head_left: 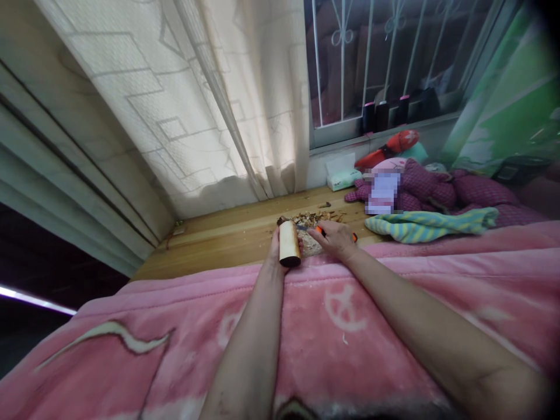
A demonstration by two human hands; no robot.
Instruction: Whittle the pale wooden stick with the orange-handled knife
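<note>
Near the middle of the head view, my left hand (pixel 275 249) is wrapped round a pale cylinder (pixel 288 240), which looks like peeled wood or bamboo. Its near end is dark; I cannot tell whether it is hollow. My right hand (pixel 338 238) grips a knife (pixel 321 231) with an orange and black handle. The blade points left, its tip at or close to the cylinder's right side. Brown and pale shavings (pixel 312 218) lie in a heap just beyond both hands, with finer bits below the blade.
A wooden ledge (pixel 210 236) runs under the window, edged by a pink blanket (pixel 184 315) in front. To the right lie a green-yellow striped cloth (pixel 431 226), purple stuffed toys (pixel 426 184) and a tissue pack (pixel 343 179). Curtains (pixel 175 105) hang behind.
</note>
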